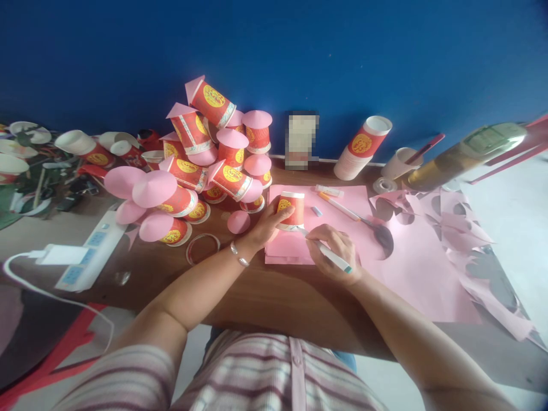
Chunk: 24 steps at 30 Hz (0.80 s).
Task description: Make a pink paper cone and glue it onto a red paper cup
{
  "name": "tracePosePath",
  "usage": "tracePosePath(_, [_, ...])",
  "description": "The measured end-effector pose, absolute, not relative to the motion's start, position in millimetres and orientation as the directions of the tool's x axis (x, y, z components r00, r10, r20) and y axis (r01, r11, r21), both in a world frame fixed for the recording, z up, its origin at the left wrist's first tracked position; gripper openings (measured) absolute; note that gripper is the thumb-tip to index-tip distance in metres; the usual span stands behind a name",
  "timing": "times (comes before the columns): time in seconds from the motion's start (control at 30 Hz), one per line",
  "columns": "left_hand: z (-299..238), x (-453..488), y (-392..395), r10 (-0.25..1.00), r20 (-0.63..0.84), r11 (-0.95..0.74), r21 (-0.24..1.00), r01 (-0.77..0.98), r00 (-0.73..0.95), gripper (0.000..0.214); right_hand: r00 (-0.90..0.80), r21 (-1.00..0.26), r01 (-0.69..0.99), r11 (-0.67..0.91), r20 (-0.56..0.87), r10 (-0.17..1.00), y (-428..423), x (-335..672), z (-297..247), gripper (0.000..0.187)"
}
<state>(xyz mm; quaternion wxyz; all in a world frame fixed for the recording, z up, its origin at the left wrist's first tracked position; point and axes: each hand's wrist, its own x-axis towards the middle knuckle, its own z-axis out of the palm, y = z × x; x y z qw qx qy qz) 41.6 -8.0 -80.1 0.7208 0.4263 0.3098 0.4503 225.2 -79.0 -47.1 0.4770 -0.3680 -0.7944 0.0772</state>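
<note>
A: Your left hand?
B: Grasping the cup, standing on the pink paper (pinned, probably, so it can't slide).
A: Your right hand?
B: Closed round the pen, tip touching the cup's base.

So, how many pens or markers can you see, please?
3: a white pen in the right hand, an orange-tipped pen and a white marker on the pink paper; more may be hidden.
</note>
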Motion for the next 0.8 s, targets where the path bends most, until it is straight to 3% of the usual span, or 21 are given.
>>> tracePosePath(0.3, [-83, 44, -1, 0.936, -0.087, 0.271, 0.797, -0.539, 0.342, 0.04, -0.108, -0.591, 0.495, 0.637, 0.686, 0.719, -73, 232, -65, 0.021])
tracePosePath(0.57, [-82, 44, -1, 0.914, -0.055, 0.288, 0.785, -0.548, 0.402, 0.029, -0.18, -0.532, 0.515, 0.672, 0.699, 0.692, -73, 231, -63, 0.024])
tracePosePath(0.8, [-76, 44, -5, 0.917, -0.074, 0.253, 0.866, -0.43, 0.391, 0.038, -0.235, -0.549, 0.507, 0.665, 0.654, 0.719, -74, 229, -57, 0.026])
